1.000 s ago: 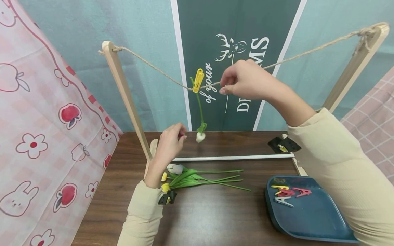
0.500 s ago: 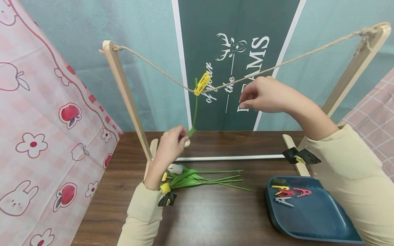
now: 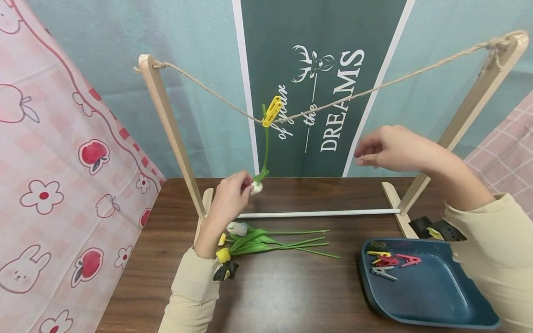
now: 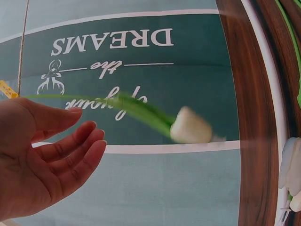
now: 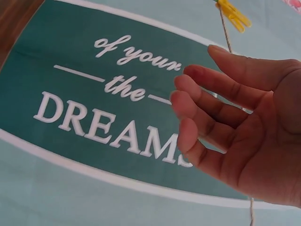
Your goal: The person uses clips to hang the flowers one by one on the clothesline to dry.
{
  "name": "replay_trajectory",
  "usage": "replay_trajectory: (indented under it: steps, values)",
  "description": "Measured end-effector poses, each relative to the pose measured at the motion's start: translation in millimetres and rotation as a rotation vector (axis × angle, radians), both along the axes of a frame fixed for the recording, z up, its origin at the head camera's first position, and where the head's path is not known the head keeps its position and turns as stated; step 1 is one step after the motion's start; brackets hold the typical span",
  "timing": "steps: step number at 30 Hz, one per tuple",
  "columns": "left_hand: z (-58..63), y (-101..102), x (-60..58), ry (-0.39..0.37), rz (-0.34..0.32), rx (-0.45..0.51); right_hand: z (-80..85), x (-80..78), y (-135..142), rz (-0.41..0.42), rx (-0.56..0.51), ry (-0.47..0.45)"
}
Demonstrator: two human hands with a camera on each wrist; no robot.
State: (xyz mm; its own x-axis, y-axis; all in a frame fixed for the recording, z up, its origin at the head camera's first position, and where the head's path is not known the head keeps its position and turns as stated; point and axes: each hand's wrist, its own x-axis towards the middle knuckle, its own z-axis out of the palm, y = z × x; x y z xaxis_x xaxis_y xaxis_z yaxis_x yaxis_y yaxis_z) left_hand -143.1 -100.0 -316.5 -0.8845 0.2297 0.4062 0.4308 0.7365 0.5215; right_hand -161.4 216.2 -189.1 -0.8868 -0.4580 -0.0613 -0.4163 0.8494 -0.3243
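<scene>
A white tulip (image 3: 257,187) hangs head down from a sagging twine (image 3: 358,95), its stem clipped there by a yellow clothespin (image 3: 272,111). My left hand (image 3: 231,194) is beside the blossom in the head view. In the left wrist view its fingers (image 4: 80,155) are relaxed with nothing between them, and the tulip (image 4: 190,127), slightly blurred, shows apart from them. My right hand (image 3: 395,148) is in the air right of the clothespin and below the twine. Its fingers (image 5: 202,108) are loosely bent and hold nothing.
Wooden posts (image 3: 170,134) carry the twine, with a white rod (image 3: 320,213) between their feet. Several tulips (image 3: 266,243) lie on the table (image 3: 283,291). A blue tray (image 3: 429,296) at right holds several clothespins (image 3: 385,261).
My right hand has moved away from the twine, right and down. The hanging tulip has swung left to my left hand, then slightly back right. The left hand has hardly moved.
</scene>
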Motion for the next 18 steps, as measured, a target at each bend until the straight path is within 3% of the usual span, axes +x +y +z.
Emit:
replay_trajectory:
  steps: [11, 18]
  values:
    - [0.2, -0.1, 0.1, -0.021, 0.003, -0.009, -40.0, 12.1, 49.1, -0.013, 0.016, -0.093]
    - [-1.0, -0.6, 0.7, -0.019, 0.007, -0.012, -70.3, 20.6, 78.3, -0.053, -0.031, -0.188]
